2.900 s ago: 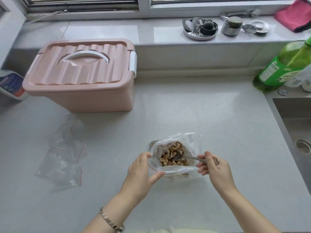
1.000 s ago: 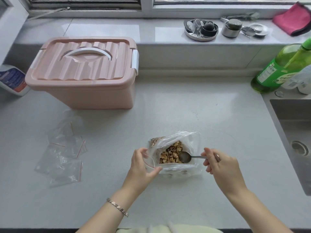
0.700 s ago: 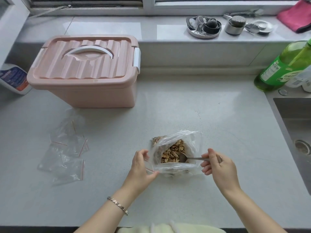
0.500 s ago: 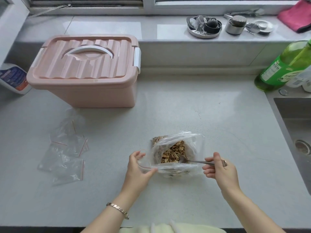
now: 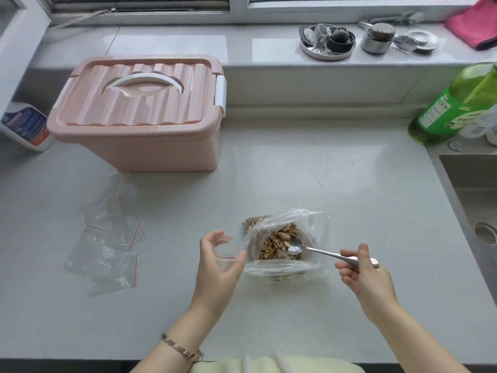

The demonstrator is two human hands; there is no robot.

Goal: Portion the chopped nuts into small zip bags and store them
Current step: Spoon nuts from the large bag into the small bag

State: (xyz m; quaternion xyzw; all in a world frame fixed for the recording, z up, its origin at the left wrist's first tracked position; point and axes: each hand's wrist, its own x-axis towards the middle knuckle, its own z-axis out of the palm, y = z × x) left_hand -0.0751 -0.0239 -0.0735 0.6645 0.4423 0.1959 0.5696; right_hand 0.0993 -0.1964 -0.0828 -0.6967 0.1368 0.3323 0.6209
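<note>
A large clear bag (image 5: 309, 232) of chopped nuts (image 5: 274, 242) lies open on the grey counter (image 5: 295, 170). My left hand (image 5: 217, 261) holds a small red-striped zip bag (image 5: 227, 251) between thumb and fingers, just left of the big bag's mouth. My right hand (image 5: 361, 275) grips the handle of a metal spoon (image 5: 314, 250); the spoon's bowl rests among the nuts. Several empty small zip bags (image 5: 107, 240) lie spread on the counter to the left.
A closed pink storage box (image 5: 139, 114) with a white handle stands at the back left. A green bottle (image 5: 454, 106) and a sink (image 5: 476, 189) are at the right. The window sill holds metal dishes (image 5: 326, 43) and a pink cloth (image 5: 476, 22).
My right hand drew back to the right, sliding the spoon outward in the nut bag. My left hand shifted left with the small zip bag, away from the big bag's rim.
</note>
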